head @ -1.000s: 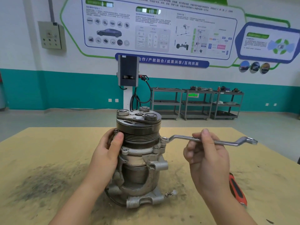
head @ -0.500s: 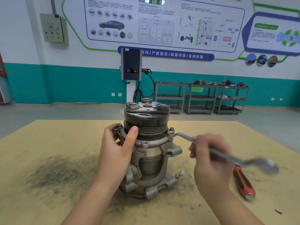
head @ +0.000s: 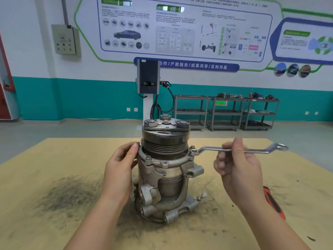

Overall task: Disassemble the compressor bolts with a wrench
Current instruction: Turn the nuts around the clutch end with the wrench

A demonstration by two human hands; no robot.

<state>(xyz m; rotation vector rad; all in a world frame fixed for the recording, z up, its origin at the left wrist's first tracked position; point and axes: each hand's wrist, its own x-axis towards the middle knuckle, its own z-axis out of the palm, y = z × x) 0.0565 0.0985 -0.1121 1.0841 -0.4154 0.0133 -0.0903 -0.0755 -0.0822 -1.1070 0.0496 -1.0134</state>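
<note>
Workshop setting: teal-and-white wall across the top of the frame with big info posters (head: 180, 29), a grey electrical box (head: 65, 39) at upper left, a charging post (head: 148, 78) dead centre in the back and grey metal shelf carts (head: 227, 112) to its right. Down front is a yellowish table (head: 54, 168) with a sooty grey smudge at lower left.

Smack in the middle of the frame the compressor (head: 164, 170) stands upright, long axis vertical, dark ribbed pulley on top and rough cast aluminium housing below, pretty grimy. The wrench (head: 239, 149) is a shiny offset ring spanner lying roughly level, long axis running left to right; its left ring sits over a bolt (head: 193, 151) on the compressor's right flange and the free end points toward the right edge.

The left hand (head: 120, 170) is wrapped against the housing's left side, fingers curved round it, thumb up at the flange rim. The right hand (head: 237, 165) pinches the wrench shank mid-length, thumb on top, fingers curled below. An orange-and-black handled tool (head: 273, 204) lies on the table, peeking out behind the right wrist at lower right.
</note>
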